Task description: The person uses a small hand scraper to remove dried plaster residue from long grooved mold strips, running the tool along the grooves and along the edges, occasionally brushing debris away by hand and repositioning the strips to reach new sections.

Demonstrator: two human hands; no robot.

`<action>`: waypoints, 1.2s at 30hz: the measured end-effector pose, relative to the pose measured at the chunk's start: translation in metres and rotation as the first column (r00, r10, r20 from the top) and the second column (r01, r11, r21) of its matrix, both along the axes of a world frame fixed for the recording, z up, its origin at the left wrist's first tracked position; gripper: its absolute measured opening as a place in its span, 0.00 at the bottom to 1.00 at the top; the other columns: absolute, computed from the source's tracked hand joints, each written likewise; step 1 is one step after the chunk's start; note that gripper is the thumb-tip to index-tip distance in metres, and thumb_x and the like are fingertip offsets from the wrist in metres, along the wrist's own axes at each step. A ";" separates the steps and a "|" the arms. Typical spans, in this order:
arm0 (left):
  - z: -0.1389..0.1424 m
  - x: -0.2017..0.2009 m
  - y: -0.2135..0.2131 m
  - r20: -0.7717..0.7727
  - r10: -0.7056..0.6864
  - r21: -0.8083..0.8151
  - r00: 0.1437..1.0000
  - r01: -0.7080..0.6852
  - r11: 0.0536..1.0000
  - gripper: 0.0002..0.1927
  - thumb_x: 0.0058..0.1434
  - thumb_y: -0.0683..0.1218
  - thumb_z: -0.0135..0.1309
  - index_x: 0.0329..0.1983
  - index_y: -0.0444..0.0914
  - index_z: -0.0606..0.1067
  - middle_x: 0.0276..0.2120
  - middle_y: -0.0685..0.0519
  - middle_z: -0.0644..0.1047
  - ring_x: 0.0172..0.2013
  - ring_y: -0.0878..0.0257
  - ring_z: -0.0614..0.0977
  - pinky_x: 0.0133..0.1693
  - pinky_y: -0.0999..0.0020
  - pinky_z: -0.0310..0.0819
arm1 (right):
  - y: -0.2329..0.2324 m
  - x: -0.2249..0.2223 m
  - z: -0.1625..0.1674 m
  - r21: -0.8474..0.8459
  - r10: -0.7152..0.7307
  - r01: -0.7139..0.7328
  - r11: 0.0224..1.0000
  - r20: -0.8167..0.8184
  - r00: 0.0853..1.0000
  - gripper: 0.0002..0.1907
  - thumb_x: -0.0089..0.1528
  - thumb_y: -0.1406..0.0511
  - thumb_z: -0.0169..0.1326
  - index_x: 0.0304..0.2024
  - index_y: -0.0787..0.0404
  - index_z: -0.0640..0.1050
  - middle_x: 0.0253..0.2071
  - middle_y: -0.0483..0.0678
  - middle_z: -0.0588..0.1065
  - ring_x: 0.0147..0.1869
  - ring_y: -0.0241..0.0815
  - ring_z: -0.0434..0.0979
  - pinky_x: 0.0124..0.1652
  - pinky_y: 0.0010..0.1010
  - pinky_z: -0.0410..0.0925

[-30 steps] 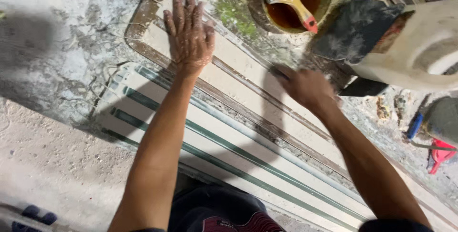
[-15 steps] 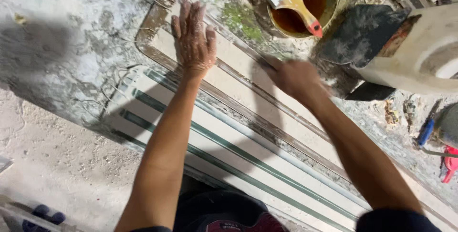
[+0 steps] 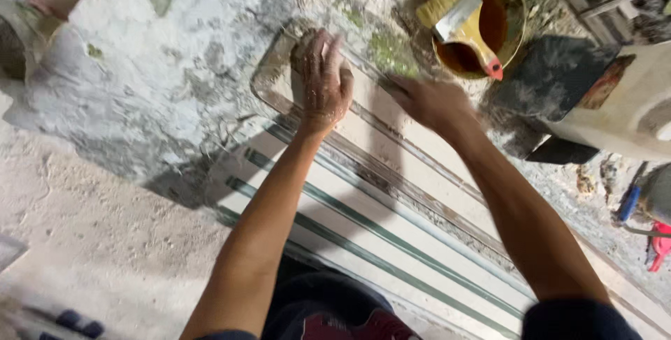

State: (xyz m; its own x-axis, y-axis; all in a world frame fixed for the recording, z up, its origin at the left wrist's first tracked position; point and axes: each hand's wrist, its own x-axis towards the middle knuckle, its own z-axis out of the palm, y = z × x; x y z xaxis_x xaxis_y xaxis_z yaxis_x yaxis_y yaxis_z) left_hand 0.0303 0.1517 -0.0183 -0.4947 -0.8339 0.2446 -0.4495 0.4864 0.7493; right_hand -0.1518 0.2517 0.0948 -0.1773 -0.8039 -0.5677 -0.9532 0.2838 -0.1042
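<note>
My left hand (image 3: 323, 81) presses flat, fingers slightly apart, on the far end of a long pale moulded strip (image 3: 391, 172) with a brownish wet rim. My right hand (image 3: 428, 101) rests blurred on the same strip, a little to the right, fingers pointing left; whether it holds anything is not clear. Both hands are smeared with pale wet paste. Alongside the strip lie white lengths with green stripes (image 3: 363, 242).
A round tub of brown liquid (image 3: 484, 29) with a wide yellow-handled brush (image 3: 461, 18) stands beyond my right hand. A dark slab (image 3: 552, 78) and a pale bag (image 3: 629, 109) lie at the right. Red and blue tools (image 3: 653, 239) sit at the right edge. The floor is rough grey concrete (image 3: 140, 102).
The view has shifted so the strip's end sits nearer the middle. My left hand stayed pressed on the strip's end; my right hand slid left along the strip toward it.
</note>
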 end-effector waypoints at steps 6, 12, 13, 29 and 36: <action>-0.003 0.025 -0.060 0.390 0.115 -0.230 0.914 -0.025 0.973 0.27 0.74 0.60 0.39 0.71 0.46 0.66 0.70 0.37 0.64 0.70 0.35 0.56 0.65 0.28 0.32 | 0.034 -0.009 0.007 0.107 -0.075 0.076 0.991 -0.018 0.997 0.28 0.68 0.41 0.38 0.67 0.35 0.70 0.27 0.48 0.81 0.30 0.44 0.82 0.27 0.37 0.75; -0.001 0.035 -0.062 0.321 0.166 -0.130 0.933 -0.131 0.983 0.20 0.72 0.53 0.46 0.60 0.37 0.75 0.56 0.41 0.72 0.62 0.41 0.68 0.68 0.34 0.48 | -0.091 0.034 -0.028 0.107 0.046 -0.041 0.993 -0.042 0.998 0.27 0.72 0.45 0.31 0.69 0.38 0.67 0.19 0.46 0.68 0.16 0.37 0.64 0.15 0.33 0.66; -0.001 0.034 -0.061 0.294 0.167 -0.104 0.941 -0.142 0.984 0.18 0.71 0.52 0.46 0.56 0.37 0.75 0.54 0.42 0.73 0.60 0.42 0.70 0.67 0.37 0.52 | -0.089 0.035 -0.023 0.118 0.067 -0.059 0.991 -0.064 0.996 0.27 0.72 0.44 0.31 0.69 0.38 0.67 0.19 0.45 0.66 0.15 0.36 0.63 0.14 0.32 0.64; -0.006 0.026 -0.064 0.248 0.223 -0.143 0.943 -0.192 0.971 0.20 0.66 0.49 0.47 0.58 0.34 0.72 0.55 0.35 0.71 0.56 0.36 0.72 0.62 0.45 0.64 | -0.092 0.052 -0.007 0.079 0.086 -0.082 0.994 -0.054 0.995 0.27 0.73 0.46 0.26 0.70 0.38 0.66 0.16 0.44 0.65 0.12 0.34 0.57 0.12 0.28 0.56; -0.004 0.024 -0.066 0.406 0.155 0.091 0.901 -0.208 0.974 0.23 0.67 0.51 0.45 0.63 0.37 0.71 0.61 0.35 0.71 0.62 0.38 0.70 0.64 0.45 0.63 | -0.079 0.053 0.011 0.179 0.002 0.005 0.984 -0.035 0.999 0.28 0.70 0.45 0.26 0.71 0.32 0.64 0.16 0.47 0.63 0.12 0.35 0.54 0.11 0.28 0.57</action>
State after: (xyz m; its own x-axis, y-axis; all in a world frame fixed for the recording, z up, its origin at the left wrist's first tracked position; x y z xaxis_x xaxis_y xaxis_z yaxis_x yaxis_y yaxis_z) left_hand 0.0542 0.0862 -0.0227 -0.3651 -0.9294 -0.0547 -0.7918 0.2791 0.5432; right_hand -0.0986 0.1727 0.1055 -0.2010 -0.6894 -0.6960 -0.9549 0.2963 -0.0178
